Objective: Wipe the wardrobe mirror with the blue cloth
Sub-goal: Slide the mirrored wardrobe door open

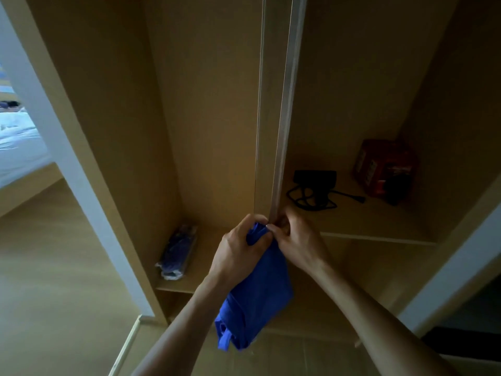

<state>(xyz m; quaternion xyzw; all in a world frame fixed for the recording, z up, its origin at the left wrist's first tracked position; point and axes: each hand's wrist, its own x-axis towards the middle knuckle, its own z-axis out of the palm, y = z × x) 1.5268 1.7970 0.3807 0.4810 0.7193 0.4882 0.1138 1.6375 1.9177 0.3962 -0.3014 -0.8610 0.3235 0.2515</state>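
Left grip (241, 246) is closed on the top of the blue cloth (257, 291), which hangs below it in front of the wardrobe shelf (379, 221) — right grip (294, 240) pinches the cloth's upper edge beside the upright door edge (282, 131).

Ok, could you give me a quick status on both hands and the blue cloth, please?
Left hand gripping blue cloth, bunched, hanging down. Right hand pinching its top edge beside the vertical door edge. Mirror face not visible. Nothing in the way.
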